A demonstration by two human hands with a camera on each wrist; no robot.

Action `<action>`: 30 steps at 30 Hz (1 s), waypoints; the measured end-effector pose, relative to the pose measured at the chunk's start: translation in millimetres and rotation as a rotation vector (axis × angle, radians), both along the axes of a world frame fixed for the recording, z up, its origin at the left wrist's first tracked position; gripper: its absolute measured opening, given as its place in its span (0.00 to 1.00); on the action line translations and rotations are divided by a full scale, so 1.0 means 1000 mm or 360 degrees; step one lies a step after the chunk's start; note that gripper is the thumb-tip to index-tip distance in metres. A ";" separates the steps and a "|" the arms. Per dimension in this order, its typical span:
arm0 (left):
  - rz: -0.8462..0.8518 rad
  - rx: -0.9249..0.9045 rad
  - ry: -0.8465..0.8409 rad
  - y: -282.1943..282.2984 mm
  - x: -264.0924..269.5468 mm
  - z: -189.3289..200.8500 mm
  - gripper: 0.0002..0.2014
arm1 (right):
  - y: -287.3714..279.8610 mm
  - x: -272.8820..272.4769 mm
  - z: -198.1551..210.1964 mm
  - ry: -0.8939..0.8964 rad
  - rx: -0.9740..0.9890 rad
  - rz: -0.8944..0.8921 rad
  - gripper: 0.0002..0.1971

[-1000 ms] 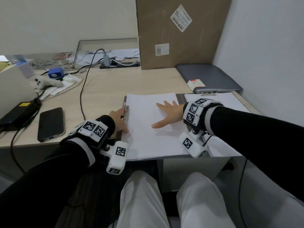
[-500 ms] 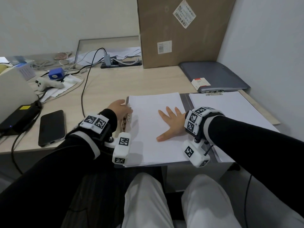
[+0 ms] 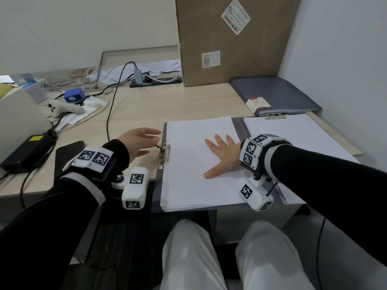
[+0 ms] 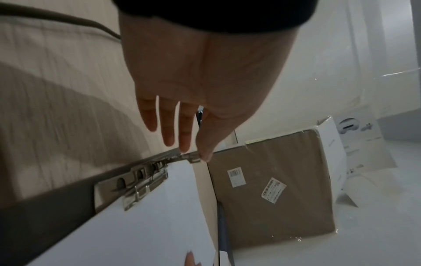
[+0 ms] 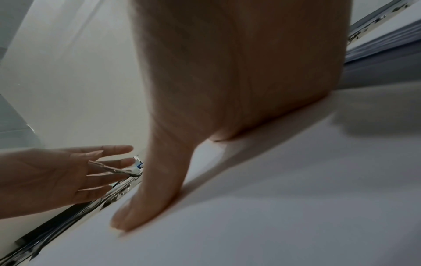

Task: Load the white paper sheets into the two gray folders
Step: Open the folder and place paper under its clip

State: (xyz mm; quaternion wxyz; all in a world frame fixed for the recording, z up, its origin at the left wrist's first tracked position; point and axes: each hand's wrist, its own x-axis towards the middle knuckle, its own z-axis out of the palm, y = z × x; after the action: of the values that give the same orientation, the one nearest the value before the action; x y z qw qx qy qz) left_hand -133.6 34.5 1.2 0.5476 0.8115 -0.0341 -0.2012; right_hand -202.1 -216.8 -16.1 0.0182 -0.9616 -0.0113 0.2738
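An open gray folder lies at the desk's front edge. One white paper stack covers its left half and another stack covers the right half. My right hand presses flat on the left stack, fingers spread; in the right wrist view its thumb lies on the paper. My left hand hovers open beside the metal clip on the folder's left edge. Its thumb tip touches the raised clip lever. A second gray folder lies closed at the back right.
A tall cardboard box stands behind the folders against the wall. A small red-and-white box sits on the closed folder. A phone, a black charger, cables and a white controller lie to the left.
My left hand has come off the clip and opened, its fingers now straight beside the raised lever. My right hand stays flat on the left paper stack.
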 end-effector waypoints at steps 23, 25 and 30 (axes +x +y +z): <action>-0.0695 0.1551 -0.0280 -0.012 -0.010 -0.001 0.51 | -0.002 0.001 0.000 0.0027 0.0013 0.0034 0.58; -0.0694 0.1496 -0.0257 -0.015 -0.014 0.003 0.49 | -0.003 0.001 0.000 0.0022 0.0027 0.0030 0.57; -0.0483 0.1353 -0.0175 -0.033 -0.018 0.008 0.28 | -0.001 0.004 0.010 -0.0045 0.0156 -0.0065 0.49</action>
State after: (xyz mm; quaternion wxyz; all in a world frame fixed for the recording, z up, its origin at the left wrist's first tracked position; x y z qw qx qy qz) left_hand -151.6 1.3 9.5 0.1276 0.9595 -0.0961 -0.2319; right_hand -198.5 -217.4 -6.3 0.0708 -0.9633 -0.0054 0.2589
